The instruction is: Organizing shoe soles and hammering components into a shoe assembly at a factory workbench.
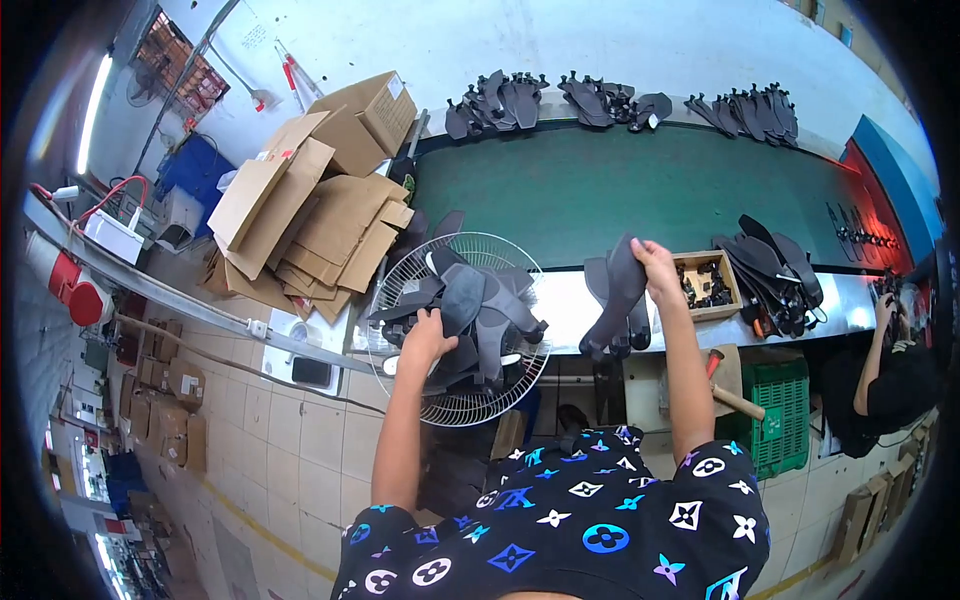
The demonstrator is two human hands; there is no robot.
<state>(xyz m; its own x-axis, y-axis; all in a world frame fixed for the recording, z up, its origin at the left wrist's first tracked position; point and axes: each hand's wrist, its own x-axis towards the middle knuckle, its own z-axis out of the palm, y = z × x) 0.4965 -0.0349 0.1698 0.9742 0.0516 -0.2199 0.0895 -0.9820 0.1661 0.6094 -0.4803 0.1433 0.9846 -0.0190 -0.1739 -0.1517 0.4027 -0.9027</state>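
My right hand (655, 268) pinches the upper end of a dark grey, flat, sole-shaped piece (622, 290) over the metal ledge. Black fittings show at its lower end, and a similar piece sits close against its left side. My left hand (426, 340) is in a round wire basket (533, 375) heaped with more such dark pieces (490, 320). Its fingers are curled at the edge of a dark grey sole-shaped piece; part of the grip is hidden. Beside my right hand stands a wooden box (712, 312) holding small black parts.
A green conveyor belt (620, 190) carries bunches of dark pieces (505, 103) along its far edge. Another pile (770, 280) lies right of the box. Folded cardboard (330, 230) is stacked at left. A hammer (735, 395) and green crate (780, 420) are below. A co-worker (890, 380) sits at right.
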